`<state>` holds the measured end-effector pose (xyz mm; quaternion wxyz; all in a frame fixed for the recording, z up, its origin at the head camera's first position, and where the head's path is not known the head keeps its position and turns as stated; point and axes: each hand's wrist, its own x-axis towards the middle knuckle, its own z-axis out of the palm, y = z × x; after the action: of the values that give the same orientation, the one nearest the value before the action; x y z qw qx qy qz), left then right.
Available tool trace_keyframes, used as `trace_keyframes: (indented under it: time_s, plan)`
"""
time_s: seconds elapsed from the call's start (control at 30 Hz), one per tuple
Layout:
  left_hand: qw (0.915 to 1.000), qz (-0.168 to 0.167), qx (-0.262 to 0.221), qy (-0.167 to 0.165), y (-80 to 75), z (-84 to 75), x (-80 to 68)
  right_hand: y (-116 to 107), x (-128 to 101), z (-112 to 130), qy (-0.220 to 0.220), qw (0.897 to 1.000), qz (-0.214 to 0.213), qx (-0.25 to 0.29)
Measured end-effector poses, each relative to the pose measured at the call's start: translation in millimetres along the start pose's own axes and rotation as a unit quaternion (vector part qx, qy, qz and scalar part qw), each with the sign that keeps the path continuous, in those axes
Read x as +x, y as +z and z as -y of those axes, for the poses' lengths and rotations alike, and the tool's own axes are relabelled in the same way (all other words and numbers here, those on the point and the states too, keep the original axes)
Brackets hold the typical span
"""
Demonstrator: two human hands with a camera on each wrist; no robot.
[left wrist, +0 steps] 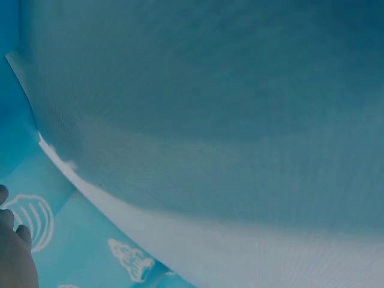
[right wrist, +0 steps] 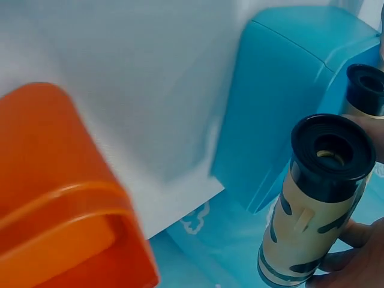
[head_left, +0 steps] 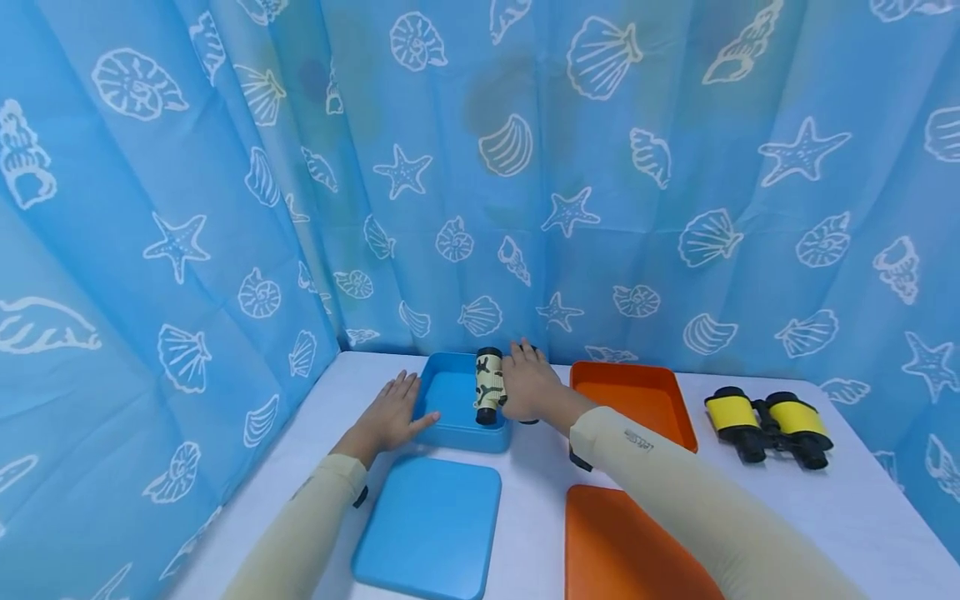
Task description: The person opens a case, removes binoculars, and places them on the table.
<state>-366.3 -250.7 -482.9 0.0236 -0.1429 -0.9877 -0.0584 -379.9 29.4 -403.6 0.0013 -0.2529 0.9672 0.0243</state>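
Beige binoculars with dark camouflage patches (head_left: pixel 490 385) are gripped by my right hand (head_left: pixel 529 385), over the right side of a blue open box (head_left: pixel 468 439). In the right wrist view, the binoculars (right wrist: pixel 312 222) show black eyepieces, and the fingers of my right hand (right wrist: pixel 360 258) curl around the far barrel. My left hand (head_left: pixel 392 415) lies at the box's left wall with fingers straight, its thumb reaching to the rim. The left wrist view catches only part of that left hand (left wrist: pixel 15 252) at its lower left edge.
A blue lid (head_left: pixel 429 527) lies in front of the blue box. An orange box (head_left: pixel 686 421) and an orange lid (head_left: pixel 622 550) are to the right, partly behind my right sleeve. Yellow and black binoculars (head_left: pixel 798 419) rest at the far right. A shell-print curtain (head_left: pixel 465 192) hangs behind.
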Motion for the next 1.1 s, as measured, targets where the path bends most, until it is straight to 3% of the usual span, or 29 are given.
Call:
trace_keyframes:
  time_s: [0.27,0.57,1.1]
  plan:
    - [0.9999,-0.01,-0.006,0.012,-0.6,0.5,-4.4,2.2,-25.7,-22.1,-0.028,0.999,-0.001,-0.022]
    - [0.9998,-0.012,-0.013,0.008,3.2,0.1,-5.4,-4.9,-58.5,-46.7,-0.024,0.999,-0.01,-0.022]
    - [0.9999,-0.008,-0.009,0.011,1.9,-1.0,-5.6,7.5,-114.4,-107.2,-0.04,0.999,-0.013,-0.032]
